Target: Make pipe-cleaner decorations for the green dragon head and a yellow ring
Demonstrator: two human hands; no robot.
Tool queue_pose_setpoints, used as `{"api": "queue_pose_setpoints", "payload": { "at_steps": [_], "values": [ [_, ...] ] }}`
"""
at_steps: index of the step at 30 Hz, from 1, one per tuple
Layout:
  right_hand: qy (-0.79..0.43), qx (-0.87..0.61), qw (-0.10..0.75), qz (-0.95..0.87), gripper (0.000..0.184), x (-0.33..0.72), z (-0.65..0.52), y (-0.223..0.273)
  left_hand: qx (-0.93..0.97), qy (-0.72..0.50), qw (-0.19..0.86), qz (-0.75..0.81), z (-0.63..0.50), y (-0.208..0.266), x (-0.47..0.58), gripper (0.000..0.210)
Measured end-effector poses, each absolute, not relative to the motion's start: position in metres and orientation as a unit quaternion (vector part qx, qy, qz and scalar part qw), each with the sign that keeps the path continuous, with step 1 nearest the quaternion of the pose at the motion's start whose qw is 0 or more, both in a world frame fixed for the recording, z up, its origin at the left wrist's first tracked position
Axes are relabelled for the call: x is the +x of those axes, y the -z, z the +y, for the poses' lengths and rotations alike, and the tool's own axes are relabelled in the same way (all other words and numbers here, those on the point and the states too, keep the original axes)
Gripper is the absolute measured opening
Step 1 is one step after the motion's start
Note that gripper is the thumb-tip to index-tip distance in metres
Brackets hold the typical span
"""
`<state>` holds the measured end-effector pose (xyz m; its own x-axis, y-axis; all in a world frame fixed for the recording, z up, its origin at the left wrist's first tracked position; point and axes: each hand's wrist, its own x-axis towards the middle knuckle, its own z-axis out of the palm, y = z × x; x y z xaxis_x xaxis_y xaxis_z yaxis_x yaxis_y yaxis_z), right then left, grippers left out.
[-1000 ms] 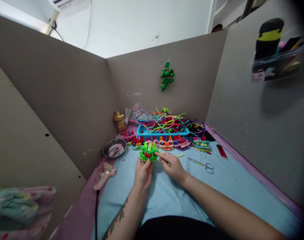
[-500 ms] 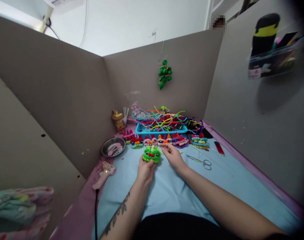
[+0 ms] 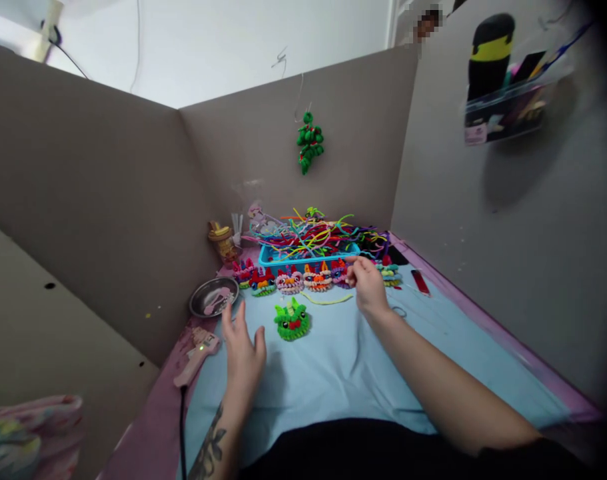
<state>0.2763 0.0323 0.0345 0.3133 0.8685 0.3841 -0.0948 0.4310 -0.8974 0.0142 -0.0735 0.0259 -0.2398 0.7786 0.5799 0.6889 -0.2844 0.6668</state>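
A bright green pipe-cleaner lion head (image 3: 292, 321) with eyes and a red nose rests on the blue cloth in front of me, touched by neither hand. My left hand (image 3: 244, 350) hovers left of it with the fingers spread and nothing in them. My right hand (image 3: 369, 287) is raised at the right, its fingers curled together; whether a small thing is between them I cannot make out. Beside that hand, a pale yellow-green pipe cleaner (image 3: 327, 302) lies curved on the cloth. The right forearm and hand hide most of the scissors (image 3: 400, 311).
Several colourful finished heads (image 3: 289, 281) line up before a blue tray (image 3: 309, 261) heaped with pipe cleaners. At the left are a metal bowl (image 3: 214, 297) and a pink glue gun (image 3: 196, 357) with a black cord. A red-handled tool (image 3: 420, 283) lies far right. Grey partitions (image 3: 288, 100) enclose the table.
My left hand has let go of the green head, which now rests on the cloth, and moved left and opened. My right hand has moved right, over the scissors' side. The view has shifted slightly.
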Motion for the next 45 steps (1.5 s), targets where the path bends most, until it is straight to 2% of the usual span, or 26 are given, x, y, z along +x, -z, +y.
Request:
{"api": "queue_pose_setpoints", "payload": {
  "at_steps": [2,6,12,15,20,25,31,36,39,42,45],
  "values": [
    [-0.357,-0.388,0.734,-0.428,0.022,0.289,0.033,-0.043,0.63,-0.48,0.015,0.61,-0.066,-0.031,0.003,0.052],
    [-0.355,-0.392,0.736,-0.421,0.02,0.315,0.031,-0.049,0.673,-0.405,0.096,0.611,-0.055,-0.021,-0.005,0.037],
    [-0.333,-0.44,0.703,-0.45,0.022,0.34,0.028,-0.033,0.693,-0.348,0.153,0.612,-0.045,0.0,0.008,0.051],
    [-0.322,-0.45,0.691,-0.465,0.022,0.34,0.027,-0.025,0.687,-0.354,0.128,0.621,-0.043,0.0,0.009,0.045],
    [-0.32,-0.449,0.66,-0.51,0.024,0.328,0.023,-0.022,0.715,-0.316,0.086,0.617,-0.051,-0.011,0.015,0.015],
    [-0.332,-0.447,0.619,-0.554,0.026,0.316,0.019,-0.021,0.725,-0.269,0.069,0.63,-0.057,-0.015,0.034,0.021],
    [-0.34,-0.452,0.633,-0.528,0.026,0.322,0.021,-0.023,0.739,-0.218,0.02,0.637,-0.057,-0.016,0.042,0.021],
    [-0.291,-0.493,0.703,-0.421,0.031,0.368,0.028,-0.036,0.709,-0.354,0.061,0.607,-0.047,-0.011,0.027,0.018],
    [-0.233,-0.543,0.684,-0.427,0.033,0.406,0.031,-0.042,0.632,-0.452,0.117,0.618,-0.041,-0.011,0.013,0.021],
    [-0.146,-0.623,0.573,-0.513,0.031,0.433,0.037,-0.036,0.499,-0.562,0.212,0.624,-0.037,-0.018,-0.001,0.024],
    [-0.075,-0.686,0.397,-0.605,0.013,0.444,0.046,-0.018,0.347,-0.691,0.285,0.566,-0.036,-0.029,-0.013,0.023]
  ]
}}
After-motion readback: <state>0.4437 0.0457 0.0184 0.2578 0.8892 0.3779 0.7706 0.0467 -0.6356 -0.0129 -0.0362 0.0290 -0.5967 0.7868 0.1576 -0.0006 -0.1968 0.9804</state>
